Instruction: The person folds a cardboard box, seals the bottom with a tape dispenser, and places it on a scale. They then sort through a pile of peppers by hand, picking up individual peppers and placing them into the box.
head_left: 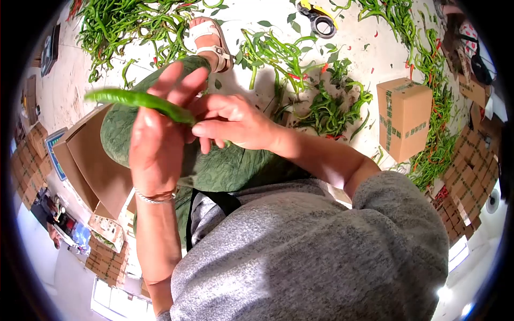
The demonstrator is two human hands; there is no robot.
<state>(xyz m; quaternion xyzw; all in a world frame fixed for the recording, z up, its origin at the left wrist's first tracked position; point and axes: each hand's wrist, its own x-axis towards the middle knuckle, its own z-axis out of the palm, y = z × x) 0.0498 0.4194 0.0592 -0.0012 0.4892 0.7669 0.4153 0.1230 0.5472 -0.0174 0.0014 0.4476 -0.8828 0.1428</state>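
A long green chili pepper [142,100] lies slantwise across the front of my left hand [156,136], its tip blurred on the left. My left hand is raised palm up with the fingers stretched out and apart, partly smeared by motion. The fingers of my right hand [235,119] are bent and pinched at the pepper's right end, close against my left fingers. Part of that end is hidden by the fingertips. Both hands are above my knee in green patterned trousers [230,166].
Heaps of green chili peppers [115,32] cover the floor ahead, with more piles [332,109] to the right, some red ones among them. A taped carton [404,120] stands right; an open cardboard box [96,155] is at left. A tape dispenser [323,24] lies far ahead.
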